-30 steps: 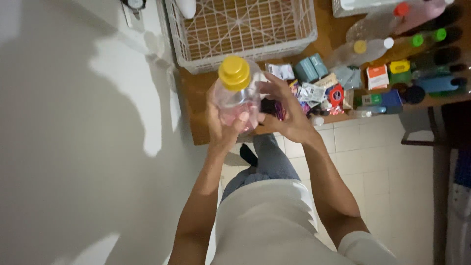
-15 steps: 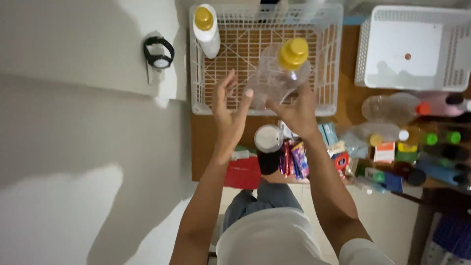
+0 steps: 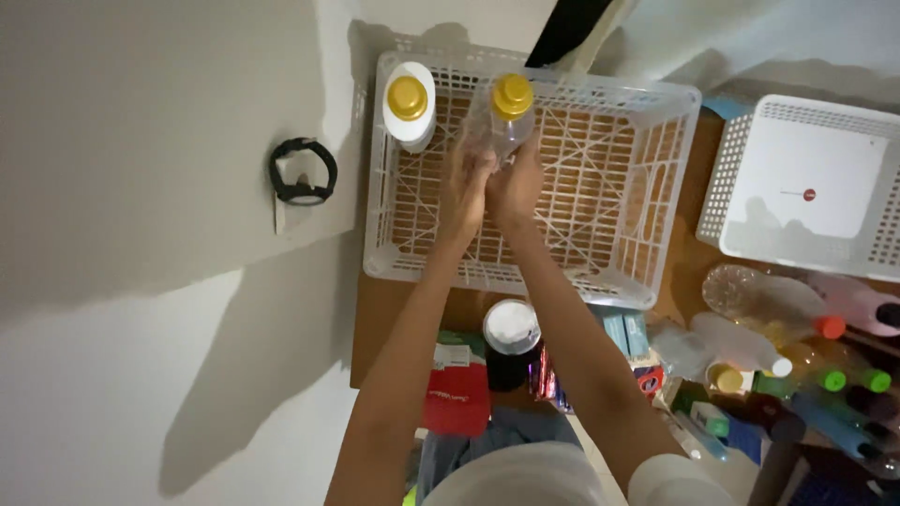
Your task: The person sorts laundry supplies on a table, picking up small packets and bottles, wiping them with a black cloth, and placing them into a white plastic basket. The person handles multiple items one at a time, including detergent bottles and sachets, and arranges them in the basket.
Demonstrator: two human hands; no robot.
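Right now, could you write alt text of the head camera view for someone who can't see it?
Both hands, left hand and right hand, hold a clear bottle with a yellow cap upright inside a white plastic crate, beside a white bottle with a yellow cap. More bottles and packets lie on the wooden table.

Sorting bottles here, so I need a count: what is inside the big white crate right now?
Inside the white crate: a white bottle with yellow cap in the far corner, and a clear yellow-capped bottle held by both hands. The hands cover its lower part.
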